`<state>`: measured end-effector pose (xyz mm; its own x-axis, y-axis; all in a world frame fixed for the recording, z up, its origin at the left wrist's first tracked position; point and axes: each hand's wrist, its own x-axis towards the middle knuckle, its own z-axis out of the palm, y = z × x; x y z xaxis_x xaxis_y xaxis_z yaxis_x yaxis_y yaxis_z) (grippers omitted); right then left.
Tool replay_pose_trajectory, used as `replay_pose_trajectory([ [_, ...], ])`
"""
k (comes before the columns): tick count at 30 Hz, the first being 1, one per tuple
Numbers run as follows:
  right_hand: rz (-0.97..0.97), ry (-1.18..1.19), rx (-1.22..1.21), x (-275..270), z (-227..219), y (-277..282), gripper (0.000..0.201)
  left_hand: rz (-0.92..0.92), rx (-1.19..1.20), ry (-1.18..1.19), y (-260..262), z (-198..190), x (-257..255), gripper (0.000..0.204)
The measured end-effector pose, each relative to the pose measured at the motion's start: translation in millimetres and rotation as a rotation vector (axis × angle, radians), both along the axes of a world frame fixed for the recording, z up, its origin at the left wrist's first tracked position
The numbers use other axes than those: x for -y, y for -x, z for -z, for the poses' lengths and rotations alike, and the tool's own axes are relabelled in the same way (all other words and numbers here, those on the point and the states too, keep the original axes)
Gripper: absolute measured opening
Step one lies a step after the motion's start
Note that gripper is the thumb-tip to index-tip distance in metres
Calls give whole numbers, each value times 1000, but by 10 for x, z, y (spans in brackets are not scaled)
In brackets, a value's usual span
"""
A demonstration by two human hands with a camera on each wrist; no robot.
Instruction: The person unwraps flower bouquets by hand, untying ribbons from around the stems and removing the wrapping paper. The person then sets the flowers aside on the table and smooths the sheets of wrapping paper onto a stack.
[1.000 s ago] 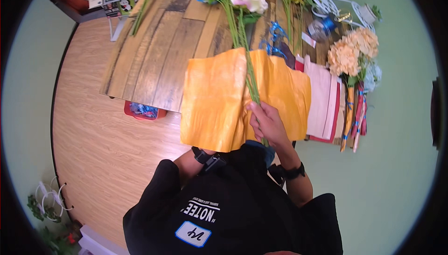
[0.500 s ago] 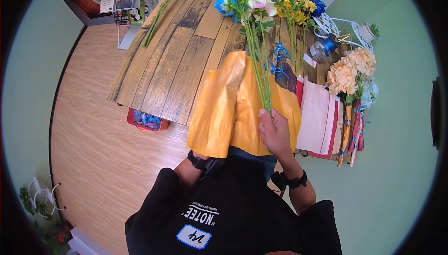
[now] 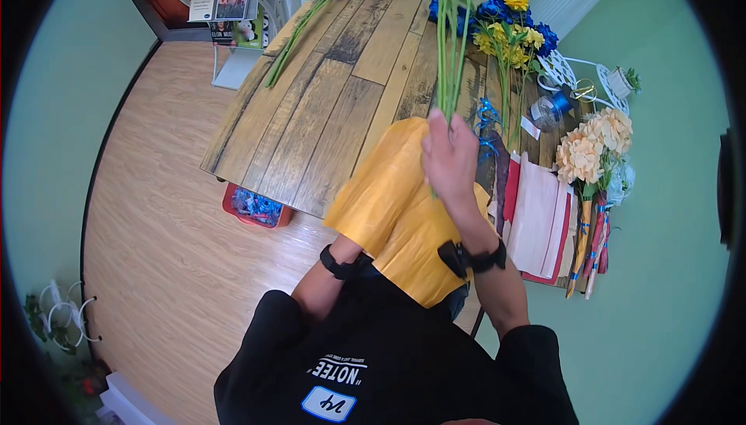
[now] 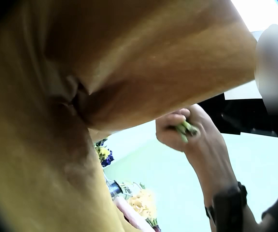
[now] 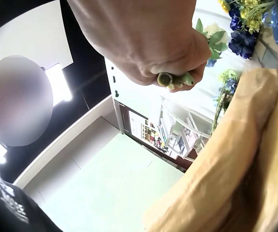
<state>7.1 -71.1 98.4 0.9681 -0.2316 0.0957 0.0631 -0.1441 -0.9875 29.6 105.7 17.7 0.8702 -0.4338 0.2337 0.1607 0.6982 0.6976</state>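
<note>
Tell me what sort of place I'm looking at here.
Probably a flower-arranging workspace, perhaps a small studio or shop: long-stemmed yellow flowers lie on a wooden table, peach flowers with wrapped stems lie near its edge, and the right hand grips green stems beside orange-yellow wrapping paper.

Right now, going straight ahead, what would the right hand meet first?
Past the flower stems in the right hand, the way over the wooden table looks free, though depth is unclear.

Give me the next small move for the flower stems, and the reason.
Probably lower the green flower stems onto the orange wrapping paper: the right hand grips them near their cut ends, and the paper is not yet wrapped around them.
</note>
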Motion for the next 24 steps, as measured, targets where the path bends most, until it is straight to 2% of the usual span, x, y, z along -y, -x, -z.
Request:
replay_pose_trajectory([
  [3, 58, 107, 94, -302, -12, -653, 35, -16, 15, -8, -60, -12, -196, 52],
  [5, 149, 246, 271, -496, 225, -1232, 34, -24, 22, -9, -99, -7, -308, 52],
  [7, 168, 241, 311, -777, 342, -1687, 34, -36, 29, -11, -150, -4, -432, 52],
  [11, 305, 386, 439, -1425, 259, -2086, 35, -57, 41, -23, -264, 11, -676, 52],
  [14, 327, 294, 316, -1745, 376, -2357, 36, -70, 54, -40, -366, 2, -864, 51],
  [18, 360, 284, 327, -2017, 662, -2634, 37, -81, 69, -66, -517, 1, -1077, 51],
  [21, 331, 287, 229, -2158, 892, -2718, 37, -80, 67, -79, -596, 33, -1156, 51],
  [23, 333, 299, 19, -2237, 1012, -2711, 36, -71, 69, -89, -665, 43, -1175, 51],
  [24, 342, 297, 14, -2277, 1053, -2709, 36, -63, 68, -94, -689, 54, -1174, 51],
])
